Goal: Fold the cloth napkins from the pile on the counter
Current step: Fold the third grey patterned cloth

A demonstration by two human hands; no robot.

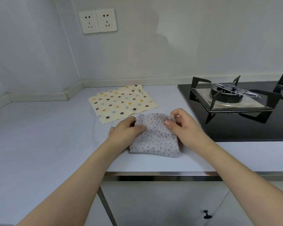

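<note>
Both hands on a grey dotted napkin [153,136] at the counter's [39,144] front edge.
Left hand [127,129] and right hand [183,126] each pinch its far corners; cream polka-dot napkins [121,103] lie just behind.

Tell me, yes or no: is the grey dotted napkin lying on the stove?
No, the grey dotted napkin lies on the counter, left of the stove.

I see a pale counter [39,136] meeting plain whitish walls in a corner, a double wall socket [97,21] up on the back wall, a black glass gas hob [235,111] to the right, and a cabinet door with a dark knob [207,215] below
</note>
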